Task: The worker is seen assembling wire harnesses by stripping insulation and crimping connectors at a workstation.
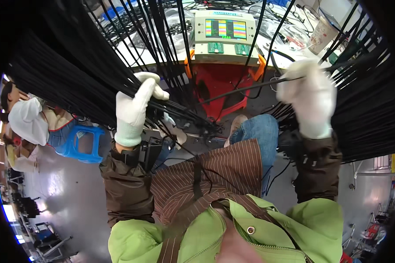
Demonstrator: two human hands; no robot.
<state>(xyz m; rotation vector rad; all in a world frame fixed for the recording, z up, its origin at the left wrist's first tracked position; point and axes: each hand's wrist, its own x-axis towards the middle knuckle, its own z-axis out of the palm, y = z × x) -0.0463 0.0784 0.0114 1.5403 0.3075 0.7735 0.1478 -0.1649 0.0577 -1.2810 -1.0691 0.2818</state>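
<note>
My left hand point(136, 107), in a white glove, is closed around a thick bundle of black cables point(74, 65) that fans out to the upper left. My right hand point(309, 94), also gloved and blurred, pinches a single black cable point(245, 90) that runs leftward from its fingers toward the middle. More black cables point(364, 87) hang in a dense sheet on the right, behind that hand. Both forearms wear brown sleeves with black wrist devices.
A cream tester box with a coloured screen point(224, 33) stands on the cluttered bench ahead, above a red plastic stool point(219, 87). A paper cup point(322, 33) is at the bench's right. Another person sits at the left by a blue stool point(81, 142). Grey floor lies below.
</note>
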